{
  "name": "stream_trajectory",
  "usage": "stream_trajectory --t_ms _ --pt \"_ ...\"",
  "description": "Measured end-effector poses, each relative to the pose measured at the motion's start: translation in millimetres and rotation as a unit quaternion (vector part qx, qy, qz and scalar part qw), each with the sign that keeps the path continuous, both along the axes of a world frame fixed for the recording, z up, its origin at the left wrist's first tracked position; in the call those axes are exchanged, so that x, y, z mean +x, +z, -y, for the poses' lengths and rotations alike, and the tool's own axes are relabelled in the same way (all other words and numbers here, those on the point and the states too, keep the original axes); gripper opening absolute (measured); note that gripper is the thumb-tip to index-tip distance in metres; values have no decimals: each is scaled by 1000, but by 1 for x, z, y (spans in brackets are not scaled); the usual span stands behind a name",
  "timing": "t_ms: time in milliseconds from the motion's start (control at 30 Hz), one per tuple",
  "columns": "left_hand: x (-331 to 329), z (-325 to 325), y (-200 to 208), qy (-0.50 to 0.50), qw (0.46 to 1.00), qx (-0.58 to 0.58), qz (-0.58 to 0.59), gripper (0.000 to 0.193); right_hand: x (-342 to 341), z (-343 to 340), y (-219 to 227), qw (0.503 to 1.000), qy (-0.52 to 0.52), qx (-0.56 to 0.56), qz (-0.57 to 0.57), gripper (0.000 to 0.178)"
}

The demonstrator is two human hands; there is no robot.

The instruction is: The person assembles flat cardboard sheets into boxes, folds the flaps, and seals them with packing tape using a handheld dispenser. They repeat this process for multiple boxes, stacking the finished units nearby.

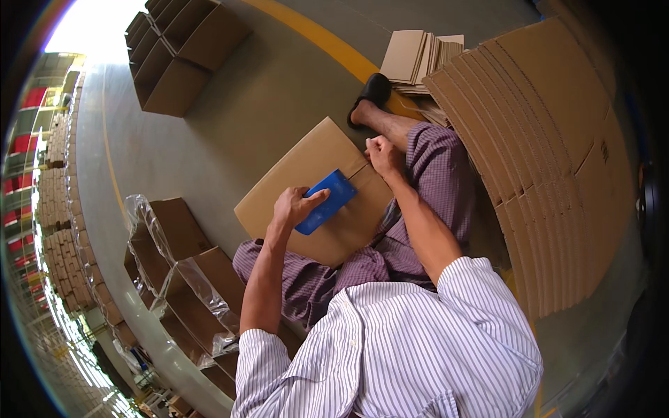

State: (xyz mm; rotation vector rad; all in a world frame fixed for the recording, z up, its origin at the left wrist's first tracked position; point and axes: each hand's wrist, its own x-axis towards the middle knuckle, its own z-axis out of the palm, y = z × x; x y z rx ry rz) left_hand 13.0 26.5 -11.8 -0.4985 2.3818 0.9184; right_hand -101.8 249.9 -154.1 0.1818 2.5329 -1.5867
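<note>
A closed brown cardboard box (286, 177) rests across my lap, tilted, with a seam on its upper face. My left hand (296, 207) grips a blue rectangular block-like tool (334, 198), thumb on top, against the box's face. What kind of tool it is I cannot make out. At the box's far right edge, by the end of the seam, my right hand (383, 157) is closed with curled fingers. Whether something thin sits between those fingers is too small to tell.
Flattened cartons (536, 167) lean in a thick stack on my right. Cardboard sheets (411, 59) are piled beyond my foot. Open divided boxes (185, 56) stand far left, and more boxes with clear plastic (185, 279) near left. A yellow line (306, 31) crosses the floor.
</note>
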Motion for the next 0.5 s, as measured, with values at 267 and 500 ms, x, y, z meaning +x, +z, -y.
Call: stream_trajectory --t_ms 267,500 --pt "-7 1 14 -35 999 -13 5 70 27 60 21 965 82 245 -48 66" --pt "28 30 7 -43 999 19 -17 72 26 57 32 952 103 285 -41 69"
